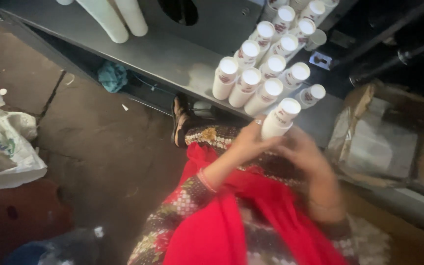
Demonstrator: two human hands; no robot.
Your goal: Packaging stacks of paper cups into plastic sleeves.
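Holding a white capped bottle between them, both hands meet just below the grey tabletop. The left hand has its fingers wrapped around the bottle's lower body; the right hand is blurred against the bottle's other side, so whether its fingers grip cannot be told. The bottle tilts, cap up, just beside a cluster of matching white bottles standing on the tabletop. An open cardboard box sits to the right, a white plastic bag far left on the floor.
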